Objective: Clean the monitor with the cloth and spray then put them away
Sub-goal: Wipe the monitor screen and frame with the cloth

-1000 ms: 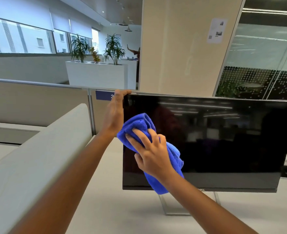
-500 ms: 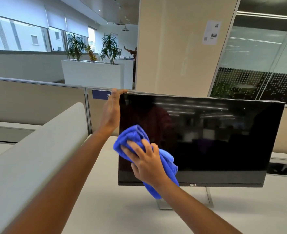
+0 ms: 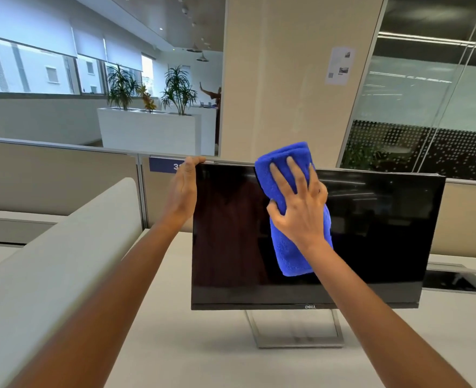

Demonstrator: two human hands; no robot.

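Head view looks down two bare forearms toward a black monitor [image 3: 371, 242] that stands on a thin metal stand [image 3: 295, 329] on a pale surface [image 3: 175, 345]. Its screen is dark and faces the camera. The left hand [image 3: 182, 191] grips the monitor's upper left corner, fingers curled over the top edge and palm along the left side. The right hand [image 3: 301, 208] lies flat with its fingers spread, pressing a folded blue cloth [image 3: 292, 253] against the screen just left of the monitor's middle. The cloth runs from slightly above the monitor's top edge down to about two thirds of the way down the screen, its lower end hanging free below the wrist. A small logo sits on the bottom bezel, below the cloth. Left of the monitor a rounded beige partition [image 3: 49, 261] slants toward the camera. Behind the monitor run low beige divider panels [image 3: 57, 175], one carrying a blue label [image 3: 164, 165] right beside the left hand. A wide beige pillar [image 3: 281, 79] rises behind the monitor, with a glass wall [image 3: 427, 107] to its right. Further behind the monitor's left side stands a white planter [image 3: 147, 133] with green plants. No spray bottle can be seen.
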